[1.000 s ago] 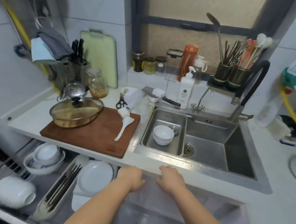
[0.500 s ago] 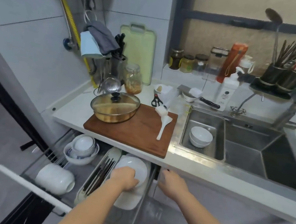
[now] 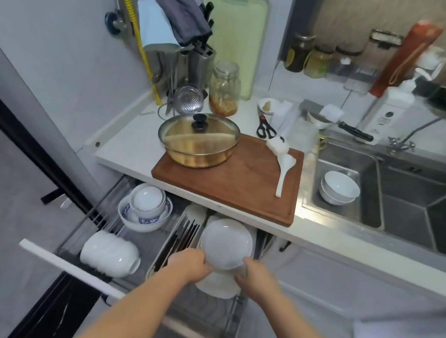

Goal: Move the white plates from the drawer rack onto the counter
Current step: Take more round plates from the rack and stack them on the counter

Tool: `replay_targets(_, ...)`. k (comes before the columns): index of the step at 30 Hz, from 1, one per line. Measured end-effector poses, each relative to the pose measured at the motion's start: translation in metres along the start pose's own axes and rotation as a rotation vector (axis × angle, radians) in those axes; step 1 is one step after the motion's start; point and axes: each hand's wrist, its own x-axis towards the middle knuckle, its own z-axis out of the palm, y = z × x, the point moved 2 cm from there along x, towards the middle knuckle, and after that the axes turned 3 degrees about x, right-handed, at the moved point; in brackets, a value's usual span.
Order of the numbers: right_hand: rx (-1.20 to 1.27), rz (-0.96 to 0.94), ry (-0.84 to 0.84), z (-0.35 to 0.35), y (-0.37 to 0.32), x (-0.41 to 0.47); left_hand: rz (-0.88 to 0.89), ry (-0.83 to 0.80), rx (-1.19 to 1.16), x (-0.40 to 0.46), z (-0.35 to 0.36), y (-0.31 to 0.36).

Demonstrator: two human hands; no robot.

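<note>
While both hands curl round its near rim, a round, glossy white plate (image 3: pixel 226 243) hangs tilted over the pulled-out drawer rack (image 3: pixel 232 317), at about 6 o'clock from the wooden board (image 3: pixel 245 182). The left hand (image 3: pixel 189 266) grips the rim at the plate's 7 o'clock, the right hand (image 3: pixel 256 275) at its 5 o'clock, fingers tucked beneath. Under it, more white plates (image 3: pixel 216 285) lie in the wire rack, well below the pale, smooth counter (image 3: pixel 126 146).

At 9 o'clock from the held plate a narrow tray of dark chopsticks (image 3: pixel 185 236) runs front to back. Farther left sit stacked bowls (image 3: pixel 145 210), the lowest with a blue pattern, and a row of plain white bowls (image 3: pixel 110 256) on their sides.

On the rectangular brown board stand a shiny metal pot (image 3: pixel 198 142) with a glass lid and black knob, and a white plastic rice spoon (image 3: pixel 284 172). At 3 o'clock from the board, two white bowls (image 3: pixel 340 188) nest in the steel sink (image 3: pixel 402 213). A white pump bottle (image 3: pixel 391 111) carries a dark round label, too blurred to read.
</note>
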Motion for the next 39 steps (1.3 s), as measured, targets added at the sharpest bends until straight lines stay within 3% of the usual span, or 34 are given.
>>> replay_targets(10,0.084,-0.002,-0.098,0.011,0.000,0.059,-0.047,-0.082,-0.050,0.048,0.006,-0.006)
replay_targets(19,0.299,0.175,-0.163,0.033,0.005,0.091,-0.056,-0.200,-0.062,0.092,0.022,-0.030)
replay_targets(31,0.488,0.516,0.006,0.079,-0.002,0.121,0.062,-0.332,0.120,0.180,0.031,-0.071)
replay_targets(39,0.661,0.723,0.188,0.108,0.010,0.146,0.128,-0.254,0.086,0.234,0.053,-0.073)
